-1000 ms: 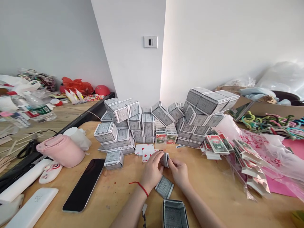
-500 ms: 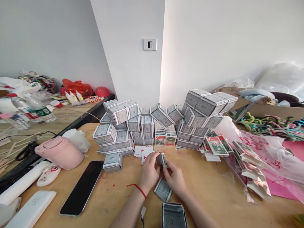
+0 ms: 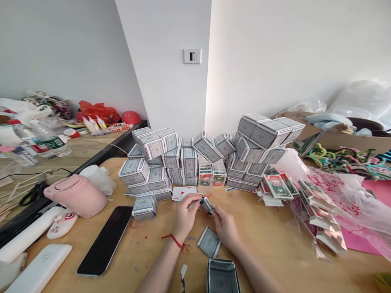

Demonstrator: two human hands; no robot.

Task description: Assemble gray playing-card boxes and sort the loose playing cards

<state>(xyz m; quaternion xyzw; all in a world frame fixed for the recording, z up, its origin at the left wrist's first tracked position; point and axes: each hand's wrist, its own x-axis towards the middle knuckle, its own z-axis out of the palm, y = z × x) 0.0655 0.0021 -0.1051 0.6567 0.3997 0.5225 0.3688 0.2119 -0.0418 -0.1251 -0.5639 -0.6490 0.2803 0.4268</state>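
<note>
My left hand (image 3: 185, 213) and my right hand (image 3: 225, 228) meet above the wooden table (image 3: 275, 244), both closed on a folded playing card (image 3: 207, 203) with a grey patterned back. A red string circles my left wrist. A flat card (image 3: 209, 242) lies face down just under my right hand. An open box made of cards (image 3: 222, 276) sits at the near edge. Face-up red cards (image 3: 182, 192) lie beyond my left hand. A pile of grey card cubes (image 3: 195, 158) stands against the wall.
A black phone (image 3: 105, 240), a pink pouch (image 3: 76, 196) and white devices (image 3: 38, 268) lie at the left. Card packs (image 3: 276, 186) and plastic wrappers (image 3: 326, 219) spread at the right. Bottles and clutter cover the left side table (image 3: 76, 150).
Both hands drifted slightly left and farther from me with the card. The card between the fingers now looks flatter and more tilted. My head view shifted a little.
</note>
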